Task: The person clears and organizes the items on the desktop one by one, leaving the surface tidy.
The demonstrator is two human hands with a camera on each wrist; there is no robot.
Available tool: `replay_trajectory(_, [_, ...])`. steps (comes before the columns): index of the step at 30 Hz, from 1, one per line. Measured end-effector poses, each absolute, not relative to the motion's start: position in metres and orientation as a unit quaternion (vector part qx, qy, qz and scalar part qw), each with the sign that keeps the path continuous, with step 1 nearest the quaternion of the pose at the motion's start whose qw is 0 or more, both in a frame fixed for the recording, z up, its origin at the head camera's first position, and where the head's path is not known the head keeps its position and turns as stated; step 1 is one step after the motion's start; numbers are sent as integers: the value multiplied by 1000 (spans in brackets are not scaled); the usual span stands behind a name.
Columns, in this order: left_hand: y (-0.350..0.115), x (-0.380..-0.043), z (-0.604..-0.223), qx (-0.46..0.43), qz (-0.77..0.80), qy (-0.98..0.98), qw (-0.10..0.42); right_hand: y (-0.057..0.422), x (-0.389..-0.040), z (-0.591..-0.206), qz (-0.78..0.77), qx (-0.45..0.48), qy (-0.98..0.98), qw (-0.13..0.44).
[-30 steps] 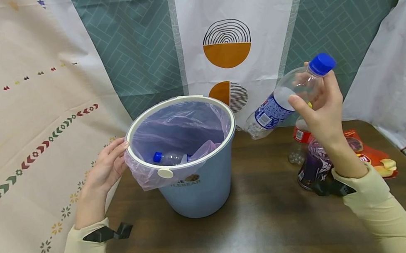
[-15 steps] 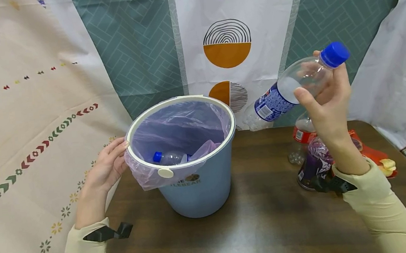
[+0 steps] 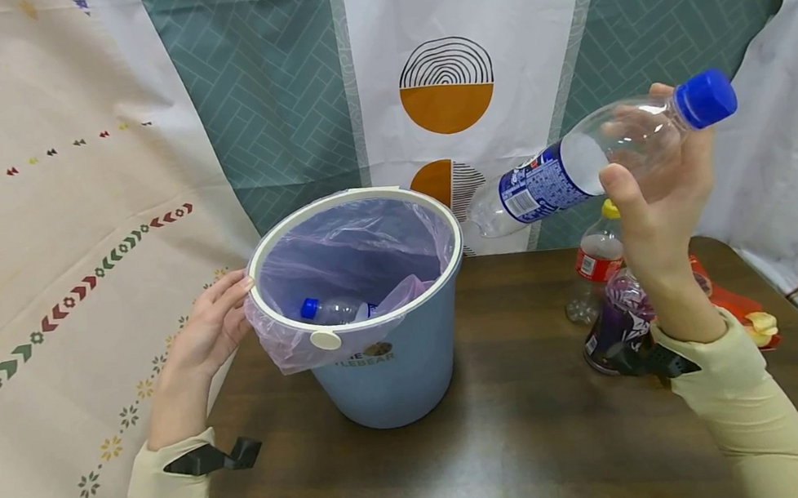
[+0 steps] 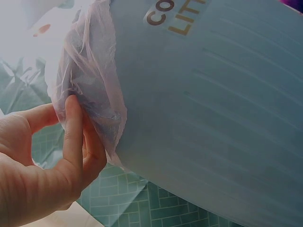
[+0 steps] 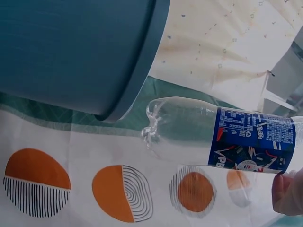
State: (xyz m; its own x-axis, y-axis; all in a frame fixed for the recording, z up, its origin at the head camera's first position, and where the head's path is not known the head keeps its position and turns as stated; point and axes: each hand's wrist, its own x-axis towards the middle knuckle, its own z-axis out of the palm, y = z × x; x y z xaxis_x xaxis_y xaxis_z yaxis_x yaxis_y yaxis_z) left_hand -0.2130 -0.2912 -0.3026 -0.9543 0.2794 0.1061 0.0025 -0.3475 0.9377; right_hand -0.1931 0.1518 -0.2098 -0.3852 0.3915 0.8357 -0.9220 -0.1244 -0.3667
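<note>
A light-blue trash can [image 3: 392,385] with a white rim stands on the table, lined with a thin pink plastic bag [image 3: 321,344] folded over its edge. My left hand [image 3: 208,324] grips the can's left rim, its fingers on the bag there, as the left wrist view also shows. In my right hand [image 3: 670,201] is a clear plastic bottle [image 3: 543,183] with a blue label and blue cap. It is held by the upper part and tilted, its base close to the can's right rim. Another blue-capped bottle [image 3: 336,312] lies inside the can, partly hidden.
At the right stand a red-labelled bottle [image 3: 598,263] with a yellow cap and a dark purple bottle [image 3: 616,327]. A red chip bag [image 3: 734,309] lies behind my right wrist. Patterned cloth [image 3: 277,90] hangs behind the brown table [image 3: 511,450].
My right hand has moved right and a little up with the bottle, which has tipped closer to level. The left hand and the trash can have stayed put.
</note>
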Motion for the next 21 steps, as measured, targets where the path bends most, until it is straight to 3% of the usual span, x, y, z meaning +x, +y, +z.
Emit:
replay_trajectory(10, [-292, -213, -301, 137, 808, 566, 88, 147, -197, -213, 692, 291, -450, 484])
replay_trajectory(21, [-292, -212, -295, 143, 800, 577, 85, 134, -202, -229, 702, 322, -470, 427])
